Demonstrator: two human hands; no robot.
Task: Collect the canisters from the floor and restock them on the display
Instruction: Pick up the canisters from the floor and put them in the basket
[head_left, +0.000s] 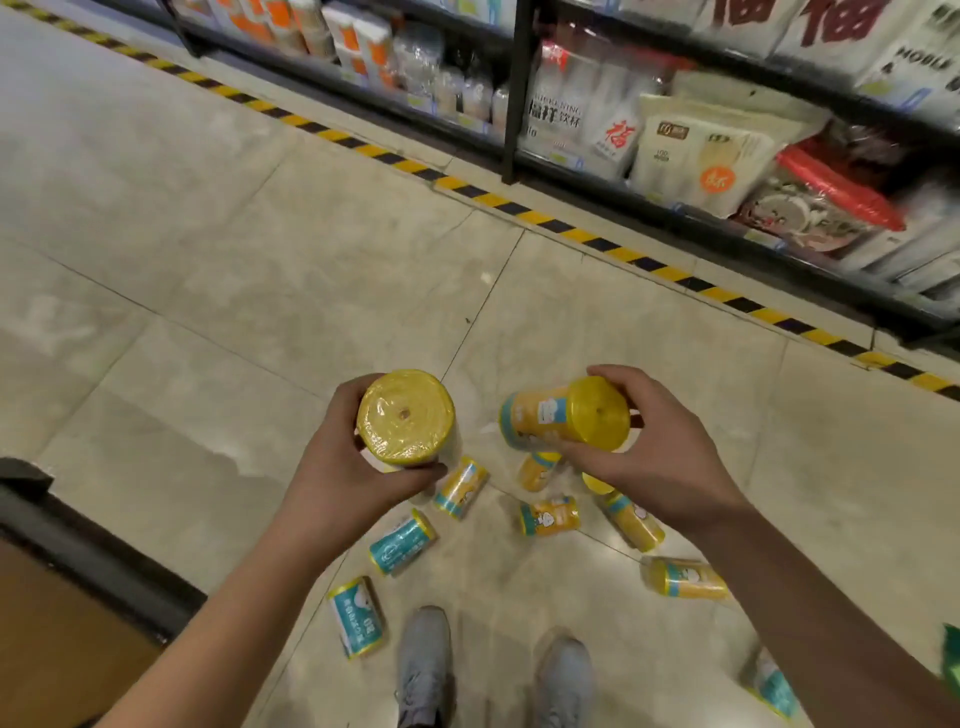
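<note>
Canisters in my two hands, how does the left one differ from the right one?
The left canister points end-on at the camera, showing only its yellow end; the right canister lies sideways, its side in view. The right canister shows an orange label with a teal band; the left canister's label is hidden. Both have yellow ends; the left hand grips one, the right hand the other.

Yellow canister (405, 415) upright, second canister (563, 421) tilted, more canisters (549, 516) lying on floor (311, 286)
</note>
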